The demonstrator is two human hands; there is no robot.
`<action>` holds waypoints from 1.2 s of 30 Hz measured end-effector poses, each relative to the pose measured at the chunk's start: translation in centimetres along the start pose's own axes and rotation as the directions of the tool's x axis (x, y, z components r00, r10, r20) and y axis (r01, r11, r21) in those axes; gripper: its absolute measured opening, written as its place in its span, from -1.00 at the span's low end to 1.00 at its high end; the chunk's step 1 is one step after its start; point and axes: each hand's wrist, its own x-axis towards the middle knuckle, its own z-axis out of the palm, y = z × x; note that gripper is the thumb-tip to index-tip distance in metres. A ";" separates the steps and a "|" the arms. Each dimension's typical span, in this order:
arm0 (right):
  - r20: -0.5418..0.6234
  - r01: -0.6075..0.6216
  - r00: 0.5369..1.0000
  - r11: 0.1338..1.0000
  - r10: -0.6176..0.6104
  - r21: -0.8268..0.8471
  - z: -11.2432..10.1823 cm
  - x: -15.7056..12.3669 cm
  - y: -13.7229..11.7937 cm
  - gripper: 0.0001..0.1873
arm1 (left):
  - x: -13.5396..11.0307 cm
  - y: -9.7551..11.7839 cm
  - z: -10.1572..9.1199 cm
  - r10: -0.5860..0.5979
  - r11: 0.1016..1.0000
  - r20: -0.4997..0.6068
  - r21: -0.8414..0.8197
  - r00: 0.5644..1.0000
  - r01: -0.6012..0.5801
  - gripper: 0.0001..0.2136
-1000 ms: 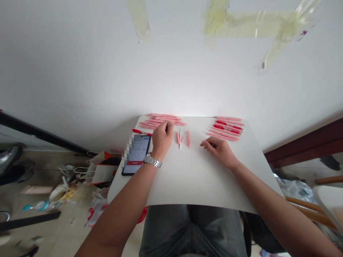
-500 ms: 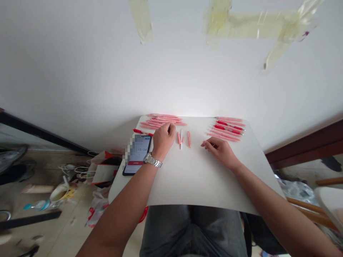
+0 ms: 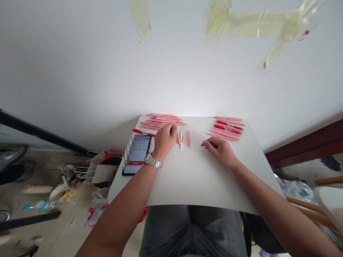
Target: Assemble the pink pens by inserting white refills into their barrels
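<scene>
On white tabletop [image 3: 174, 182]: L hand [image 3: 164, 141] beside pen parts [image 3: 189, 139], R hand [image 3: 218, 150] nearby; fingers curled, can't tell if pinching. Prob. parts-handling step; needs fine grip next.

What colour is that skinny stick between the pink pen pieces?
The skinny stick is white, and it shows best in the head view.

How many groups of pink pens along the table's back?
2: one pen group at back left, beyond the left hand; another pen group at back right, beyond the right hand. The left hand may hide some pens.
</scene>
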 end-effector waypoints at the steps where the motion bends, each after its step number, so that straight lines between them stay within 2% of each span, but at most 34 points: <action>1: -0.001 0.000 1.000 1.000 0.000 -0.001 0.0 0.0 0.0 -0.53 | 0.0 0.0 0.0 0.007 1.000 -0.001 0.000 1.000 -0.007 -0.67; 14: -0.007 -0.003 1.000 1.000 0.003 0.003 0.0 0.0 0.0 -0.55 | -0.3 0.7 -0.1 0.019 0.999 0.008 -0.039 1.000 -0.018 -0.67; 21: -0.064 -0.021 0.998 0.997 0.026 0.076 0.1 0.2 0.4 -0.57 | -0.4 1.1 -0.3 -0.002 0.996 0.078 -0.085 0.997 0.009 -0.67; 24: -0.095 -0.025 0.995 0.994 0.036 0.107 0.1 0.3 0.7 -0.59 | -0.4 0.9 -0.2 0.004 0.996 0.070 -0.095 0.998 0.002 -0.67; 36: -0.093 -0.031 0.995 0.995 0.040 0.093 0.2 0.4 1.0 -0.59 | -0.3 0.7 -0.1 0.011 0.996 0.059 -0.090 0.998 -0.006 -0.66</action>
